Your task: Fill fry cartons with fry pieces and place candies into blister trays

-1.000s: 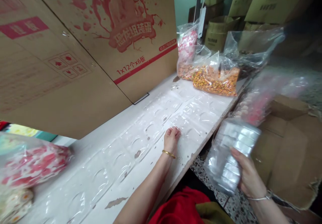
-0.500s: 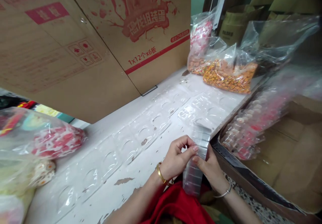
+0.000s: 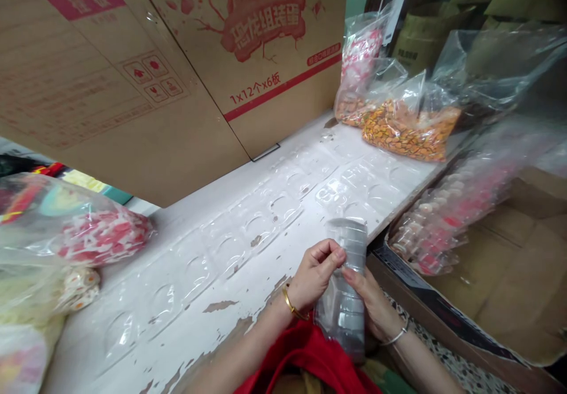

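Watching by head cam: right hand [image 3: 375, 302] clamps the stack [image 3: 352, 310] upright over the lap, thumb in front, fingers hidden behind. Left hand [image 3: 316, 271] has thumb and index pressed together at the stack's edge; can't tell if a layer is between. Layer count unreadable, glare. Carton [image 3: 177, 140] blocks the table's [image 3: 254, 276] far side, top cut off. Trays [image 3: 221, 251] on the table, clear, edges faint. Orange bag [image 3: 405, 134] beyond. Open box [image 3: 496, 270] at right, strips [image 3: 447, 217] inside blurred.

Left hand [image 3: 315, 276] pinched, right hand [image 3: 372, 304] just beside, forearms [image 3: 254, 342] angled inward
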Motion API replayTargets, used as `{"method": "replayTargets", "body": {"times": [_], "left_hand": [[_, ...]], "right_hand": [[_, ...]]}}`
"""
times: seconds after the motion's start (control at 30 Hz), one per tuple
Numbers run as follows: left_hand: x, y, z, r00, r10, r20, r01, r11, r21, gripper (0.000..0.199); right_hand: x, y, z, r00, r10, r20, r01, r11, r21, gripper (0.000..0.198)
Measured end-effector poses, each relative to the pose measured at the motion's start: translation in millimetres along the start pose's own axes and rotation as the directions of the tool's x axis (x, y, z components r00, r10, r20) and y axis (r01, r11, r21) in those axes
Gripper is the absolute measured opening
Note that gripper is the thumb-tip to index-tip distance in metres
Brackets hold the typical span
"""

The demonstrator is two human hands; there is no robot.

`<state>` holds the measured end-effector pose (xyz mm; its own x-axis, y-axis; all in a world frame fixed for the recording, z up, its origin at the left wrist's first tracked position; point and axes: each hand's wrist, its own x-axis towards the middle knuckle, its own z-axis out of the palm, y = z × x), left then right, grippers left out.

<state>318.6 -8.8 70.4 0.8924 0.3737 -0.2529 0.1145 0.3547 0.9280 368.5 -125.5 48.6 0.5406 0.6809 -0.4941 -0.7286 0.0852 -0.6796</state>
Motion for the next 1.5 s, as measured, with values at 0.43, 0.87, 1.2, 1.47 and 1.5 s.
{"method": "replayTargets", "body": {"times": [0.43, 0.87, 1.2, 1.47, 1.5], "left_hand": [[-4.0, 4.2, 0.5, 0.988, 0.145, -0.048, -0.131, 0.965, 0.228, 0.038], [-14.0, 16.1, -9.8, 0.997, 0.049, 0.055, -0.057, 0.983, 0.172, 0.024], [-16.1, -16.6, -56.7, 0.897, -0.014, -0.441, -0.155, 0.926, -0.345, 0.029], [10.9, -62.6, -78.9, 0.851, -0.049, -0.523, 0.004, 0.996, -0.087, 0.045], [5.7, -59.1, -78.6, 0.828, 0.023, -0.561, -0.007, 1.0, 0.029, 0.048]], "right_hand": [[2.3, 16.0, -2.3, 0.999, 0.031, 0.041, -0.034, 0.997, 0.063, 0.059], [-3.9, 12.1, 4.3, 0.999, -0.052, -0.009, 0.05, 0.99, -0.133, 0.049], [5.3, -9.6, -52.5, 0.907, -0.133, -0.399, 0.133, 0.991, -0.028, 0.026], [-1.1, -28.1, -54.1, 0.908, -0.249, -0.336, 0.207, 0.966, -0.155, 0.05], [-2.5, -25.1, -48.8, 0.917, -0.246, -0.314, 0.198, 0.964, -0.177, 0.055]]}}
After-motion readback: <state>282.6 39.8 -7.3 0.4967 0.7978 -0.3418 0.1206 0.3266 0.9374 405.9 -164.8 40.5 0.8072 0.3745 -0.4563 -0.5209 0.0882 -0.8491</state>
